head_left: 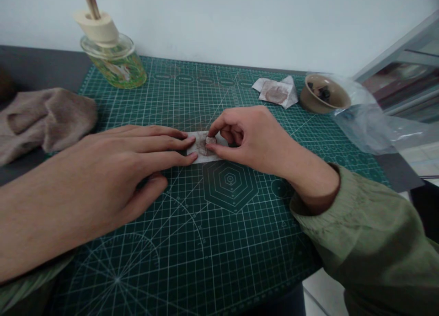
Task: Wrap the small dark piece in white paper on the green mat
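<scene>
A small white paper [199,157] with a brownish-grey smudge lies flat on the green cutting mat [171,261]. My left hand [113,169] is open, fingers stretched out, with its fingertips resting on the paper's left end. Over the middle of the paper, the thumb and forefinger of my right hand [250,133] pinch a small pale roundish piece [210,141]. That piece appears to touch the smudged area; its exact kind is too small to make out. The other fingers of the right hand are curled in.
A reed diffuser bottle [120,64] stands at the back left, near a crumpled brown cloth [51,115]. At the back right are a smudged folded paper [277,92], a tan bowl [317,104] holding dark bits, and a clear plastic bag [366,124]. A white wall rises behind.
</scene>
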The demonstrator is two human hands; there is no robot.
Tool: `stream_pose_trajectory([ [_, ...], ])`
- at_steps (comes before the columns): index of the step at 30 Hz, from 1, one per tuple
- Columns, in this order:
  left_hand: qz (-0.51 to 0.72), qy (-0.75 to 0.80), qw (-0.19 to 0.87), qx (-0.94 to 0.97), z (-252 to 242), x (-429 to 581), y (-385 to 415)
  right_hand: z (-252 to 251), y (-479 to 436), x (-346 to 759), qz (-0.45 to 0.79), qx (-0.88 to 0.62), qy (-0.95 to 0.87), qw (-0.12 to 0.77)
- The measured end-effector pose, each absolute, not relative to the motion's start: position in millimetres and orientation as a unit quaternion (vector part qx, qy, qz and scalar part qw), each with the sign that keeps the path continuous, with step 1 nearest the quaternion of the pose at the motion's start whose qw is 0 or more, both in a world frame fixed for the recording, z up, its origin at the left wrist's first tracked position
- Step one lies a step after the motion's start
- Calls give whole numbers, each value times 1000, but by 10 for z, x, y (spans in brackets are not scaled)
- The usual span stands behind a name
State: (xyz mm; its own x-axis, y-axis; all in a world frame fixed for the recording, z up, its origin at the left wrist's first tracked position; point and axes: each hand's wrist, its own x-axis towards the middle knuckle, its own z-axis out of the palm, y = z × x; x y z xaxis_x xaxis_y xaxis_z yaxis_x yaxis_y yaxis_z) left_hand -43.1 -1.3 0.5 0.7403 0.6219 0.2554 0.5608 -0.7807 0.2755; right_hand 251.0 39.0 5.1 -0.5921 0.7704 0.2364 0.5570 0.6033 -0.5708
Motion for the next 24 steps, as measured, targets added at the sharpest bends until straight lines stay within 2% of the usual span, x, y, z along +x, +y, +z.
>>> stream_pose_trajectory([
  [7, 177, 331, 99, 922, -49, -469, -15, 48, 320, 2507, 239, -339, -878, 239],
  [12, 180, 319, 116, 923, -23, -485, -18, 39, 384, 2493, 220, -372, -868, 245],
  [19, 163, 334, 75, 925, -71, -503, -17, 35, 310, 2507, 246, -334, -878, 239],
  [24, 189, 305, 64, 931, -48, -462, 29, 35, 369, 2524, 236, -377, -860, 249],
])
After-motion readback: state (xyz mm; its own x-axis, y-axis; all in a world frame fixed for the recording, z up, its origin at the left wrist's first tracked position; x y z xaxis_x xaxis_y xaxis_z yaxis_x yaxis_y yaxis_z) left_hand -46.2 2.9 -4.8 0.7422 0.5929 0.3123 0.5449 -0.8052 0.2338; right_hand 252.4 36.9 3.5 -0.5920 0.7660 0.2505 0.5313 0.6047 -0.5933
